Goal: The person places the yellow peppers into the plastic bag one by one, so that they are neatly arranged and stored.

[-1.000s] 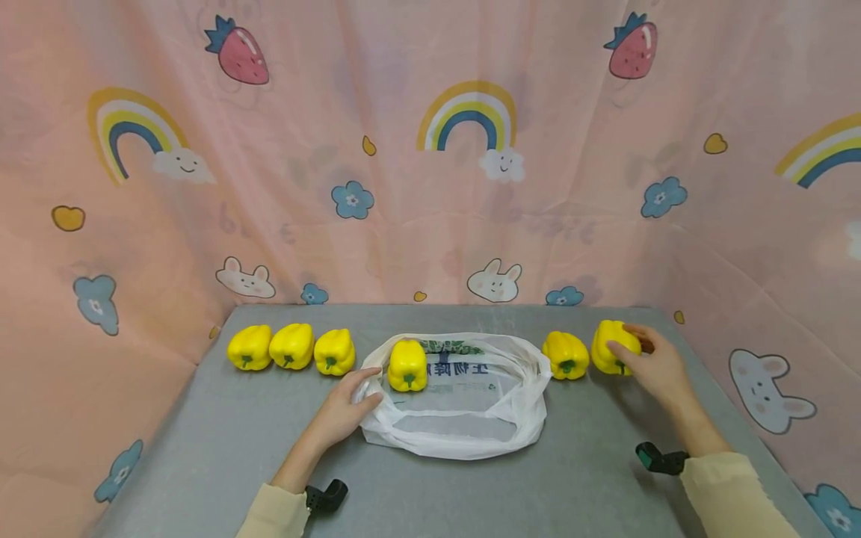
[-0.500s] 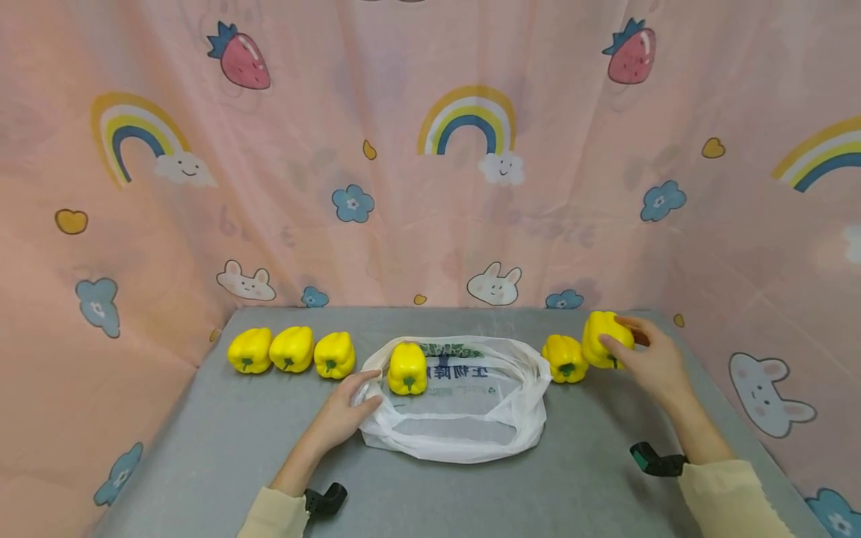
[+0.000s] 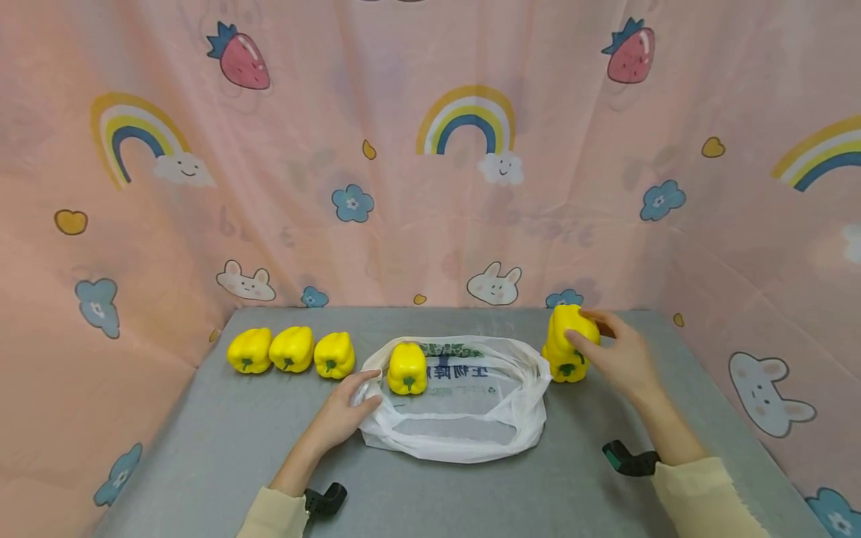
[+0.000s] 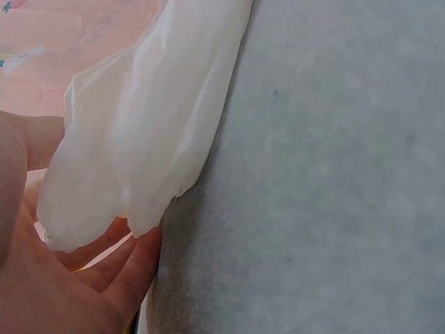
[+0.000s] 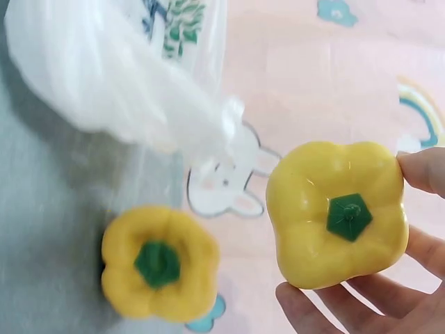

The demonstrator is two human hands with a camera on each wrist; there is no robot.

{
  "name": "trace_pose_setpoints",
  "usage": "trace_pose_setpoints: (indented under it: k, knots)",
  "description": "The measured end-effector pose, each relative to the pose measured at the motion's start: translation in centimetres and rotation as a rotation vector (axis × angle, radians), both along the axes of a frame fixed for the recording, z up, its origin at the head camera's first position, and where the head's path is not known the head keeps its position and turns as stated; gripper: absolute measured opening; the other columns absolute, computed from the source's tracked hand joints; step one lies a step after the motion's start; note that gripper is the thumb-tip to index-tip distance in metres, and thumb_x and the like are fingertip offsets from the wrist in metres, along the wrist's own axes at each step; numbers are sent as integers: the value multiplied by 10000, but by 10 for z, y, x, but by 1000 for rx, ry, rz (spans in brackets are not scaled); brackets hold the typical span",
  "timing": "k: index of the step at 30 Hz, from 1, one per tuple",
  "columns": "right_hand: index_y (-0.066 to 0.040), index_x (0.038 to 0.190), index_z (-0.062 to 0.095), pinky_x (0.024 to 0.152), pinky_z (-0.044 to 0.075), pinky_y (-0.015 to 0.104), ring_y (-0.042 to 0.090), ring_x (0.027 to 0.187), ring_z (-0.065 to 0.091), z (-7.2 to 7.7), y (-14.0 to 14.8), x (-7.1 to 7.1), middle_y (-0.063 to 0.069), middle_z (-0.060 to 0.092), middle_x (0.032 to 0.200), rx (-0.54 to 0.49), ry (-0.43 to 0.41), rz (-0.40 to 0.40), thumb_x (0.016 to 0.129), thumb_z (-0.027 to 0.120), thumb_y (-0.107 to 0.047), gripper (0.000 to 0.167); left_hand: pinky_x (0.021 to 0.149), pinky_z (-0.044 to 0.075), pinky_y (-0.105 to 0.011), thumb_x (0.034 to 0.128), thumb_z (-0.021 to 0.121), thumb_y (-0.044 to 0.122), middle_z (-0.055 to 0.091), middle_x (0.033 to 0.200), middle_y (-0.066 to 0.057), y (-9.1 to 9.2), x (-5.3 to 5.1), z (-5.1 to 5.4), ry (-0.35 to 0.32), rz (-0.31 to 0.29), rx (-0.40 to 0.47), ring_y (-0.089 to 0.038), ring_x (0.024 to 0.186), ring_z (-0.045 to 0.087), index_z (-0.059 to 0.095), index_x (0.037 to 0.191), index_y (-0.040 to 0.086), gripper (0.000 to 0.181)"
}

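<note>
A yellow bell pepper (image 3: pixel 568 326) is held up between the thumb and fingers of my right hand (image 3: pixel 620 354). It hangs above another yellow bell pepper (image 3: pixel 563 368) on the table, partly covering it in the head view. In the right wrist view the held pepper turns its green stem (image 5: pixel 350 217) to the camera. My left hand (image 3: pixel 341 409) holds the left rim of a white plastic bag (image 3: pixel 457 447), whose mouth stands wide. One yellow bell pepper (image 3: pixel 406 368) shows within the bag's left part. Plastic hides some left fingertips in the left wrist view.
Three more yellow bell peppers, including the leftmost pepper (image 3: pixel 250 350), line up left of the bag on the grey table (image 3: pixel 417 501). A pink patterned curtain (image 3: pixel 430 217) rises behind the table and along both sides.
My right hand has lifted the rightmost bell pepper off the table and carried it left, over the neighbouring pepper. The left hand and the bag have stayed in place.
</note>
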State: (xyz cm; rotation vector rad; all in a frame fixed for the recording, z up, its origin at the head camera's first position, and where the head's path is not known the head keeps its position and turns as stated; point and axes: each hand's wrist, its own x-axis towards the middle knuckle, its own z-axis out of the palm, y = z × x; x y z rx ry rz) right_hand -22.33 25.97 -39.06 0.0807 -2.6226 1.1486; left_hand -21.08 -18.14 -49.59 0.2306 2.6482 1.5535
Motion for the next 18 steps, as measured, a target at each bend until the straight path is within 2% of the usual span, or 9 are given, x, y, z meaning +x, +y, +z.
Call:
trace_pose_setpoints:
  k: [7, 12, 18]
  knots:
    - [-26, 1453, 507, 902, 517, 624, 460, 1236, 495, 2, -21, -2, 271, 541, 1380, -13, -10, 36, 982, 659, -446, 648, 1167, 242, -641, 988, 676, 216, 472, 1523, -129, -1, 0, -1, 3, 2, -6, -382, 1461, 344, 567, 1444, 160, 473]
    - [-53, 1451, 514, 842, 562, 524, 421, 1203, 529, -1, -34, -5, 233, 558, 1357, -21, -21, 60, 977, 670, -437, 630, 1165, 240, -647, 988, 675, 215, 474, 1522, -126, -1, -1, -2, 7, 3, -14, -382, 1462, 343, 568, 1444, 166, 471]
    - [-60, 1435, 535, 860, 550, 418, 355, 1107, 573, -2, -50, -4, 198, 571, 1353, -50, -14, 103, 971, 697, -385, 590, 1169, 238, -641, 989, 674, 222, 473, 1527, -118, 0, -1, -1, 2, 2, -11, -374, 1467, 339, 564, 1449, 170, 476]
